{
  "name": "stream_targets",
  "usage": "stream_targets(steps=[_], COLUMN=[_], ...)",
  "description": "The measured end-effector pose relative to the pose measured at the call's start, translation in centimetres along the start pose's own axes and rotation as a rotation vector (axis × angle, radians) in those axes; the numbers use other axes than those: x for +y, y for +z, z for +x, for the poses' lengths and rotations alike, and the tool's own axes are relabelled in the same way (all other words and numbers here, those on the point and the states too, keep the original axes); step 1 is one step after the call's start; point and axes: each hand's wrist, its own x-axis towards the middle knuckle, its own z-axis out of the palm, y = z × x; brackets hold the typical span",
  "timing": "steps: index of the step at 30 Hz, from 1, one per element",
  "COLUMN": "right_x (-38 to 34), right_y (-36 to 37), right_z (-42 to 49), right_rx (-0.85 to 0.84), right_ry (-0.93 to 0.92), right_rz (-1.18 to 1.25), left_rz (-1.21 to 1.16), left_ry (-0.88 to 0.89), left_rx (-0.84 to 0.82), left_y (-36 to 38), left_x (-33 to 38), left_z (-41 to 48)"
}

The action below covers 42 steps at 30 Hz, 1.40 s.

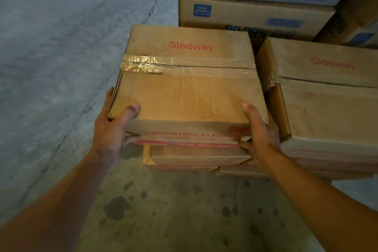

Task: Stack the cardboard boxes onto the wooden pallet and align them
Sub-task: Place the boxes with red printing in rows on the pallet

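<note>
A: Task object?
B: Glodway box [188, 80], brown cardboard, red logo on top, clear tape across the top seam, crinkled at the left end. Red "LUBRICATION CLEAN..." print on the near face. It sits centre frame, above a lower box [196, 156] of the same kind; can't tell if it rests on it or is held just clear.

A: Hands?
B: Both grasping that box. Left hand [114, 129] on the near-left corner, thumb on the top face, fingers on the near side. Right hand [259, 131] on the near-right corner, thumb on top, fingers wrapped down the front face. Bare forearms run in from the bottom corners.

A: Neighbours?
B: Second Glodway box [331, 98] just beside it on the right, at about the same height, with a torn flap at its left edge. Narrow dark gap between them, so not flush. Behind, blue-printed cartons [255, 12] are stacked higher, text reading "RATE" and "KB-204...".

A: Pallet?
B: Hidden, can't tell.

A: Floor?
B: Grey concrete floor [61, 47], cracked on the left, with dark spots near the bottom.
</note>
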Motion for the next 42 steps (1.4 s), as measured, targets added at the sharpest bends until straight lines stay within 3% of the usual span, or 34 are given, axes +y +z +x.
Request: stream_targets(steps=[7,12,24,28,36,42], right_x=[-0.9,-2.1,-2.4,1.5,13.6,24.3], right_y=[-1.3,-2.1,-8.3,-10.5,-15.5,-22.5], right_z=[-1.1,-3.5,-14.7,-20.2,-31.3,-40.4], right_rx=[-0.077,-0.209,-0.644,-0.784,-1.005,-1.157], right_ry=[-0.046,-0.121,-0.331,-0.249,-0.264,-0.188], right_rz=[0.029,-0.027,-0.216,-0.219,-0.429,-0.598], left_rz=[-0.034,-0.053,-0.193,-0.230,-0.346,-0.462], left_ry=[0.050,0.099,0.082,0.082,-0.017,-0.086], left_rx=[0.043,0.182,0.578,0.677,0.953,1.009], left_y=[0.1,-1.5,-6.0,-8.1,-12.9,-16.1], left_x=[-0.1,0.8,-3.1,-7.5,-19.0,-28.6], left_z=[-3.8,-8.9,-33.7,-42.7,-59.8,-75.1])
